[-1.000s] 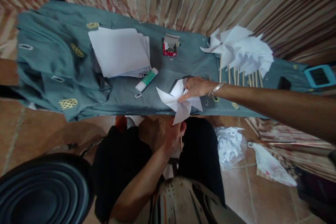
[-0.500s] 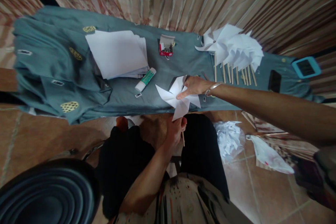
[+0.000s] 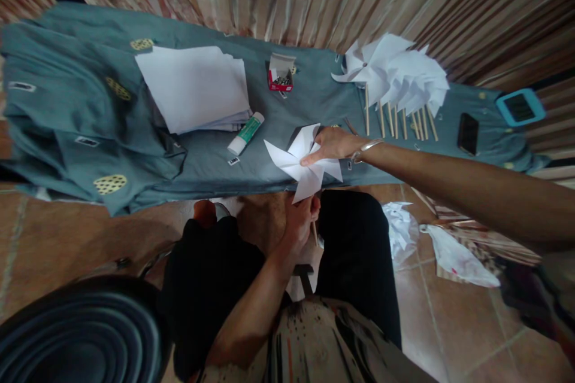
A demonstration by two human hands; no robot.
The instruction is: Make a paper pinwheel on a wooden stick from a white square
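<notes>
A white paper pinwheel point(image 3: 307, 176) is held between my hands at the front edge of the cloth-covered table. My left hand point(image 3: 300, 216) is closed around its wooden stick point(image 3: 315, 233), just below the paper blades. From the right, my right hand point(image 3: 331, 145) grips the pinwheel, the thumb pressed on its centre and the fingers behind the blades, partly hidden. Beyond my right hand lies a row of finished-looking pinwheels point(image 3: 395, 75) with their sticks toward me. A small red box of metal pins point(image 3: 280, 82) stands open farther back.
On the teal cloth point(image 3: 206, 161) lie a stack of white paper point(image 3: 193, 90) and a glue stick point(image 3: 245, 133). A black phone point(image 3: 468, 133) and a blue-framed device point(image 3: 521, 108) are at the right. A bag of paper scraps point(image 3: 399, 230) sits on the floor; a black round stool point(image 3: 81, 335) is at lower left.
The view has shifted slightly, and the table things appear a little left and higher. Both hands keep the same hold on the pinwheel.
</notes>
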